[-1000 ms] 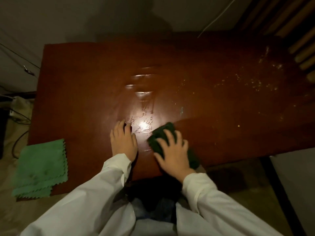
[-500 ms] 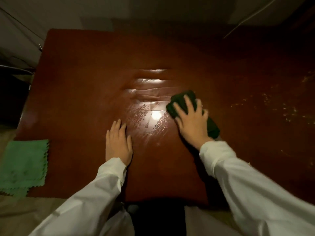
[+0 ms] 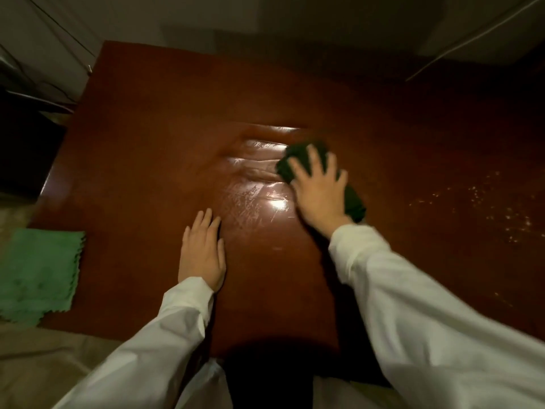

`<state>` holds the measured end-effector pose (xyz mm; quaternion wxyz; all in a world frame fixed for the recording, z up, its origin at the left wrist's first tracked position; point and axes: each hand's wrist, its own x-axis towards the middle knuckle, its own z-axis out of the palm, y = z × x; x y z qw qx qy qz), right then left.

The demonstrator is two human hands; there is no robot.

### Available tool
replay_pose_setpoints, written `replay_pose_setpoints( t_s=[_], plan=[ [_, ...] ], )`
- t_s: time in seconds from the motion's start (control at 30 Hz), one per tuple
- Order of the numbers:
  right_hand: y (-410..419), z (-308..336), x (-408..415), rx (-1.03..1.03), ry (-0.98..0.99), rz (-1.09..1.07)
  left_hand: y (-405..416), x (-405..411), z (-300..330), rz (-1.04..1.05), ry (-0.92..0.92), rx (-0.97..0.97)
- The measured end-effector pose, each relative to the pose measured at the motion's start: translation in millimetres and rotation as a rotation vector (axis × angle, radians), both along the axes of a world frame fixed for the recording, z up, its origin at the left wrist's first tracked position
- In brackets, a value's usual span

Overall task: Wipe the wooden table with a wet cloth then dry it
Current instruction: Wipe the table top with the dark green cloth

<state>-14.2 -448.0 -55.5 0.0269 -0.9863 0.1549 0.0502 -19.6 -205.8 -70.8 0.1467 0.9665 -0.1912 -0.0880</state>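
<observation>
The dark red wooden table (image 3: 141,160) fills most of the view. My right hand (image 3: 320,190) presses flat on a dark green wet cloth (image 3: 298,156) near the table's middle, fingers spread over it. Shiny wet streaks (image 3: 259,160) lie just left of the cloth. My left hand (image 3: 203,252) rests flat on the bare wood, fingers together, holding nothing. A lighter green cloth (image 3: 38,273) lies folded at the table's near left corner, hanging partly over the edge.
Pale crumbs or specks (image 3: 489,208) are scattered over the right part of the table. A pale wall with thin cables (image 3: 59,33) stands behind the table on the left. Beige floor (image 3: 35,364) shows below the near edge.
My right hand has pushed the dark green cloth away from the near edge toward the table's middle, leaving wet marks. My left hand stays flat in about the same spot.
</observation>
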Motion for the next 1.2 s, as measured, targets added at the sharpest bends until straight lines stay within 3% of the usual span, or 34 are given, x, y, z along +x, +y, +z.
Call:
replay_pose_setpoints(
  t_s=[0.13, 0.37, 0.53, 0.7, 0.83, 1.07, 1.2],
  plan=[
    [-20, 6, 8, -0.041, 0.017, -0.118, 2, 1, -1, -0.009, 0.003, 0.016],
    [102, -6, -77, 0.015, -0.11, 0.263, 4, 1, -1, -0.028, 0.007, 0.025],
    [73, -8, -61, 0.04, -0.114, 0.332, 2, 1, 0, -0.034, 0.006, 0.026],
    [-22, -1, -12, -0.062, -0.079, 0.071, 2, 1, 1, -0.037, 0.005, 0.027],
    [-21, 2, -11, -0.06, -0.056, -0.059, 2, 2, 2, -0.02, 0.01, -0.002],
    [73, -3, -83, -0.006, -0.102, 0.198, -12, 9, 6, -0.017, 0.034, -0.02],
    [51, -7, -83, 0.008, -0.093, 0.277, -28, 17, 10, -0.097, 0.014, -0.021]
  ],
)
